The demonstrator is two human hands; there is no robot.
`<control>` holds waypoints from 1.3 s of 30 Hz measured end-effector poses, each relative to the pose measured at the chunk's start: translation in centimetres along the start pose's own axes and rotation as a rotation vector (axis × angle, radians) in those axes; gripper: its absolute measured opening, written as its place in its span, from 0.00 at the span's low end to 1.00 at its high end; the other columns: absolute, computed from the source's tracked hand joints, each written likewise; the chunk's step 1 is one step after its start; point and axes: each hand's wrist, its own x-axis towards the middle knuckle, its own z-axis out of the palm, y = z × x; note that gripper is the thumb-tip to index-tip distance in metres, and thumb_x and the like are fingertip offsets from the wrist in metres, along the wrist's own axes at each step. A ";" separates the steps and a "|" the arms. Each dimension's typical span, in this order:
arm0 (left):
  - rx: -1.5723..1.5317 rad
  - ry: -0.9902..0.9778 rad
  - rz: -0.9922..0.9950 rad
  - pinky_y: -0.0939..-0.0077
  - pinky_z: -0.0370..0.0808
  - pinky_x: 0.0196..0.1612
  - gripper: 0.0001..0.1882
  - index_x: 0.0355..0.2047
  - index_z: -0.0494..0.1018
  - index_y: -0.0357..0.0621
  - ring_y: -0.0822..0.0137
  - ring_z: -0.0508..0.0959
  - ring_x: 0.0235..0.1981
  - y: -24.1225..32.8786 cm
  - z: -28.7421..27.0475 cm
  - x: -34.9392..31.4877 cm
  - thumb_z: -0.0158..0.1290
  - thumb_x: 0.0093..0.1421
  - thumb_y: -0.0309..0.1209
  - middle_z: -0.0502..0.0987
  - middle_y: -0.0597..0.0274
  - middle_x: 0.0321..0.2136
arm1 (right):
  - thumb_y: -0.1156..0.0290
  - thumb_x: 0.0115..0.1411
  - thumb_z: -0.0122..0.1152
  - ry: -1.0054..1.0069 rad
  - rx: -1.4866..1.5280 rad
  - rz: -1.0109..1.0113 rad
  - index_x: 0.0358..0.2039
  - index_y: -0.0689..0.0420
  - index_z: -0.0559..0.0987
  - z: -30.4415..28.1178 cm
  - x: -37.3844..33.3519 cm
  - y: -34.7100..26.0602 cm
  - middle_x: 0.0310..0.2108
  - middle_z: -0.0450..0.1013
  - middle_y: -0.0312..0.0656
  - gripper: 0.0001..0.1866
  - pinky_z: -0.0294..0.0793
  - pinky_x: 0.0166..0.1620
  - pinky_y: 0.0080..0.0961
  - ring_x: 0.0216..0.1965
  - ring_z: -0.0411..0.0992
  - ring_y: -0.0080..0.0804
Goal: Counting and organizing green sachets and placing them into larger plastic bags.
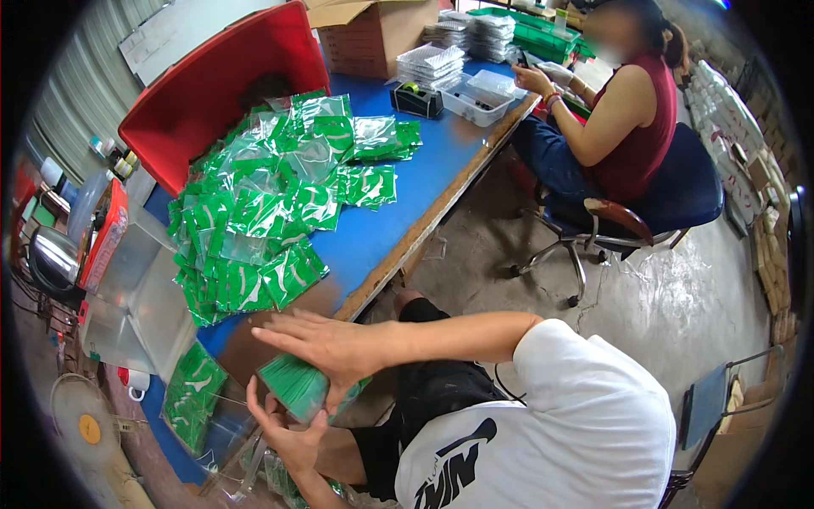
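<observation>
A thick stack of green packets (295,386) is held at the table's near edge, its layered edges fanned. My left hand (288,434) grips it from below, thumb on the near side and fingers along the left. Over its top reaches my right hand (326,341), fingers stretched to the left and thumb down against the stack's right side. Part of the stack is hidden behind my right hand. Just beyond lies a big heap of green-and-clear plastic packets (254,208), spilling from a tipped red bin (225,72). More green packets (193,397) lie left of my hands.
The blue table (381,233) has a worn wooden edge. On it stand a tape dispenser (416,100), a clear plastic tray (475,100), stacked clear packs (431,66) and a cardboard box (360,38). A co-worker (632,110) sits at the right. A fan (89,428) is at lower left.
</observation>
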 end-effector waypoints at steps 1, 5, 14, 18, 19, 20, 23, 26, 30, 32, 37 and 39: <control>0.028 -0.013 -0.054 0.67 0.73 0.50 0.60 0.70 0.47 0.49 0.60 0.74 0.47 0.4 -0.1 -0.1 0.66 0.36 0.21 0.72 0.54 0.43 | 0.55 0.33 0.84 -0.336 0.330 0.352 0.71 0.62 0.47 -0.8 0.0 0.0 0.54 0.69 0.64 0.71 0.72 0.54 0.43 0.53 0.72 0.59; 0.084 -0.073 -0.070 0.66 0.73 0.50 0.60 0.70 0.47 0.48 0.59 0.74 0.47 1.1 -0.6 0.1 0.66 0.37 0.22 0.72 0.53 0.44 | 0.51 0.39 0.81 -0.371 0.303 0.321 0.60 0.66 0.65 0.4 -1.6 0.7 0.40 0.77 0.58 0.53 0.76 0.45 0.41 0.43 0.76 0.57; -0.116 0.056 -0.008 0.63 0.76 0.53 0.67 0.70 0.45 0.42 0.56 0.73 0.55 -0.5 0.2 1.2 0.79 0.36 0.36 0.63 0.43 0.60 | 0.60 0.41 0.79 -0.184 0.547 0.545 0.58 0.64 0.68 1.2 -2.4 1.6 0.50 0.72 0.48 0.45 0.71 0.56 0.33 0.52 0.72 0.38; -0.708 0.296 -0.173 0.64 0.62 0.65 0.45 0.69 0.51 0.40 0.59 0.65 0.62 -3.5 4.0 -0.7 0.65 0.58 0.33 0.62 0.47 0.62 | 0.62 0.42 0.79 -0.080 0.666 0.813 0.62 0.64 0.65 2.4 -2.3 0.1 0.53 0.71 0.46 0.48 0.67 0.59 0.31 0.55 0.69 0.33; -0.692 0.364 -0.163 0.63 0.62 0.63 0.40 0.68 0.52 0.37 0.58 0.67 0.60 -3.3 4.8 -1.0 0.57 0.64 0.43 0.66 0.49 0.59 | 0.63 0.42 0.78 -0.104 0.730 0.832 0.62 0.64 0.65 3.2 -2.1 -0.2 0.53 0.71 0.45 0.48 0.67 0.59 0.31 0.54 0.69 0.32; -0.682 0.397 -0.170 0.63 0.62 0.63 0.40 0.68 0.52 0.37 0.58 0.67 0.60 -3.6 4.9 -1.6 0.57 0.64 0.43 0.66 0.49 0.59 | 0.64 0.42 0.78 -0.122 0.790 0.860 0.62 0.64 0.65 3.9 -2.2 -0.6 0.53 0.71 0.45 0.47 0.67 0.59 0.31 0.54 0.69 0.32; -0.477 0.502 -0.094 0.70 0.66 0.57 0.31 0.64 0.59 0.37 0.66 0.70 0.52 -4.3 4.8 -2.4 0.42 0.70 0.49 0.68 0.55 0.50 | 0.66 0.43 0.77 -0.205 0.698 0.748 0.61 0.63 0.66 5.4 -2.9 -0.7 0.53 0.71 0.42 0.45 0.67 0.58 0.29 0.53 0.69 0.30; -0.441 0.523 -0.127 0.72 0.66 0.56 0.27 0.58 0.63 0.38 0.68 0.70 0.50 -5.1 4.0 -3.0 0.41 0.71 0.48 0.69 0.56 0.48 | 0.69 0.46 0.74 -0.257 0.564 0.566 0.58 0.62 0.70 5.7 -2.8 -1.1 0.48 0.74 0.45 0.38 0.71 0.55 0.30 0.50 0.73 0.31; -0.460 0.588 -0.209 0.74 0.63 0.55 0.25 0.54 0.65 0.39 0.71 0.68 0.48 -4.5 3.6 -3.1 0.42 0.72 0.49 0.69 0.60 0.45 | 0.68 0.47 0.74 -0.043 0.902 0.592 0.55 0.62 0.72 8.4 -3.0 -2.4 0.47 0.75 0.44 0.34 0.72 0.54 0.29 0.48 0.73 0.31; -0.434 0.639 -0.172 0.71 0.63 0.56 0.26 0.54 0.66 0.37 0.69 0.69 0.47 -4.8 3.4 -2.9 0.39 0.73 0.50 0.71 0.61 0.44 | 0.64 0.50 0.75 -0.124 0.757 0.656 0.54 0.63 0.72 8.8 -3.5 -2.2 0.49 0.74 0.43 0.33 0.72 0.53 0.29 0.49 0.73 0.31; 0.545 0.708 0.112 0.57 0.60 0.64 0.29 0.58 0.65 0.37 0.56 0.66 0.61 -6.1 -6.5 -3.6 0.59 0.56 0.27 0.68 0.51 0.55 | 0.61 0.56 0.69 0.184 1.230 1.096 0.55 0.63 0.70 9.1 -5.7 -0.7 0.46 0.74 0.44 0.31 0.75 0.51 0.32 0.45 0.75 0.32; 0.996 0.550 0.136 0.54 0.61 0.64 0.33 0.59 0.66 0.42 0.46 0.65 0.61 -5.9 -10.8 -2.9 0.61 0.51 0.24 0.66 0.46 0.57 | 0.56 0.57 0.65 0.188 1.371 1.143 0.56 0.64 0.69 9.1 -5.0 -0.2 0.45 0.74 0.44 0.32 0.78 0.48 0.34 0.45 0.76 0.35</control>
